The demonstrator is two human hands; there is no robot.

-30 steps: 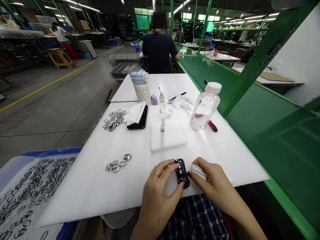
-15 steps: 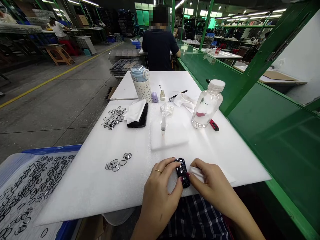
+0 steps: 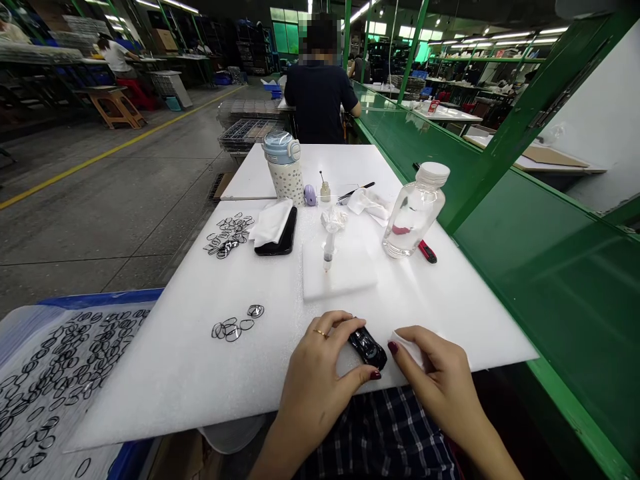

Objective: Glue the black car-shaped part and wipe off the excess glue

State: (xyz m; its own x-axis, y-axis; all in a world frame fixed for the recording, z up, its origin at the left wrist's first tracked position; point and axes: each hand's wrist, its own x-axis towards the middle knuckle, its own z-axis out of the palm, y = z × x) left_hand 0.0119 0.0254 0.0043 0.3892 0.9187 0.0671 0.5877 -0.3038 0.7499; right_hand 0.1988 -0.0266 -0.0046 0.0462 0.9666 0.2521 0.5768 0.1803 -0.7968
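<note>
At the near edge of the white foam-covered table, the left hand curls its fingers and thumb around a small glossy black oval part, lying tilted on the foam. At three o'clock of it, apart, the right hand pinches a small folded white wipe. At twelve o'clock lies a clear plastic syringe.

The left hand covers the near end of the small black part, and the white cloth is mostly hidden under the right hand. The tray of black rings runs off the left and bottom edges.
</note>
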